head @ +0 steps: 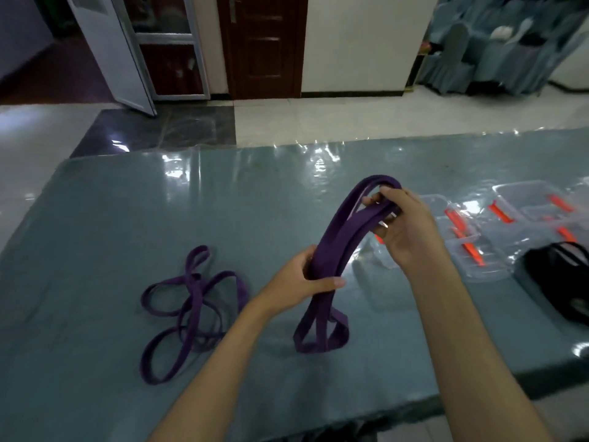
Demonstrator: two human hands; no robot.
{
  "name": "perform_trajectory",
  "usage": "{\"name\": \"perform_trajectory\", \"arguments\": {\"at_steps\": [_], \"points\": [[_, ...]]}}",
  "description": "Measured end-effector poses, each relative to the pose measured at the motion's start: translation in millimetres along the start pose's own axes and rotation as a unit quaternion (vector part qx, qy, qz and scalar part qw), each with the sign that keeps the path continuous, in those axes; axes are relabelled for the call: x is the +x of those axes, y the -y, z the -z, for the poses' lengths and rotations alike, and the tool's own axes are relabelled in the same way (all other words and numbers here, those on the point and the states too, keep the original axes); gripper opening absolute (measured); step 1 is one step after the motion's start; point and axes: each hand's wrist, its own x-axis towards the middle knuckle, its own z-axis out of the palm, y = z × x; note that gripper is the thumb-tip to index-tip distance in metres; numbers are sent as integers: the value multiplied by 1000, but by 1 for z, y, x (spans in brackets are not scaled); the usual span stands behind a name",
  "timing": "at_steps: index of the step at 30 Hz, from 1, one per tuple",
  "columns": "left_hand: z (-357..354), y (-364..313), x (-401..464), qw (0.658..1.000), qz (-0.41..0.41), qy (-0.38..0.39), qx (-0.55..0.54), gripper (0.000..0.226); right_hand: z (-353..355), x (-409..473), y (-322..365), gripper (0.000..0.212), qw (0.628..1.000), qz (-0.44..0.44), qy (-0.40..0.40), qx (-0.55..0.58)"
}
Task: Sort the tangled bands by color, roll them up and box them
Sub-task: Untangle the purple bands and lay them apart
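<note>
- My left hand (299,279) is wrapped round the middle of a folded purple band (338,250), fingers curled about it and the thumb lying across its front.
- My right hand (403,224) grips the upper end of the same band, fingers curled over the strands near the top bend.
- The band runs in several strands side by side, arching up from the left hand to the right; its lower loops (322,333) hang below the left hand and reach the table (111,199). I cannot tell how firmly they rest there.
- A second lot of purple bands (191,311) lies loose and tangled on the table to the left of my hands, well apart from the held band.
- To the right, clear plastic boxes (478,247) with orange clips sit in a group on the table, beyond and beside my right hand; the view is too blurred there to count them.
- At the right edge lies a black bundle (561,275) on the table, just beside the boxes; I cannot make out its parts clearly.
- The table has a glossy grey-green cover that catches the light.
- Beyond the table I see a tiled floor (334,119), a dark wooden door (264,46) and covered chairs (478,59) at the far right.
</note>
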Motion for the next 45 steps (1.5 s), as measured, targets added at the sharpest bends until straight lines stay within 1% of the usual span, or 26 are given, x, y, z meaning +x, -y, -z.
{"name": "perform_trajectory", "arguments": {"at_steps": [2,5,6,8,9,10,12,14,16,19,22,24,25,27,28,29,30,31,32,33,35,39,43,45], "points": [[-15,-3,17,1000,-9,-9,27,58,38,4,10,8,999,-1,-32,13],[-34,-19,42,998,-28,-19,45,44,108,4,19,15,997,-8,-70,14],[-42,-26,52,997,-38,-19,64,41,133,4,17,17,996,-11,-81,-21],[-61,-39,71,992,-58,-19,111,41,185,6,5,12,983,-20,-95,-153],[-71,-46,80,988,-68,-16,137,43,208,6,-2,11,972,-40,-90,-213],[-83,-54,87,983,-75,-8,166,45,229,5,-7,15,961,-75,-74,-257],[-106,-69,102,968,-82,20,237,46,264,7,-14,31,944,-143,-30,-297],[-128,-81,114,945,-89,46,312,45,288,11,-15,46,932,-167,0,-322],[-148,-90,126,921,-98,58,374,42,302,19,-14,62,932,-144,10,-332],[-174,-99,140,889,-105,75,440,41,306,31,-8,87,937,-43,64,-342],[-200,-106,149,878,-82,108,459,47,298,37,2,112,910,52,149,-383],[-221,-109,152,875,-83,127,460,52,295,40,2,124,891,76,179,-411],[-231,-111,154,872,-95,129,462,55,296,41,0,125,883,71,186,-425],[-250,-111,160,877,-105,122,453,69,302,37,-4,118,870,55,197,-448],[-260,-110,162,887,-101,116,436,80,306,33,-6,115,879,45,200,-430],[-269,-108,164,899,-97,107,413,89,310,30,-8,110,898,40,194,-392],[-279,-106,167,913,-93,96,385,96,314,25,-9,97,919,39,170,-353],[-289,-103,170,928,-89,84,351,98,317,22,-12,79,935,40,138,-324],[-297,-99,173,942,-84,70,316,98,321,19,-14,63,944,43,112,-307],[-305,-94,176,952,-81,56,290,96,325,18,-17,55,948,47,90,-300],[-313,-86,181,960,-78,33,269,91,336,18,-21,48,957,47,69,-279],[-318,-69,190,969,-52,25,239,84,354,23,-21,28,967,19,69,-246],[-312,-42,194,974,-12,21,227,81,371,26,-20,22,980,-2,35,-197],[-304,-25,192,980,22,13,195,82,382,32,-14,29,979,-21,32,-200]]}}
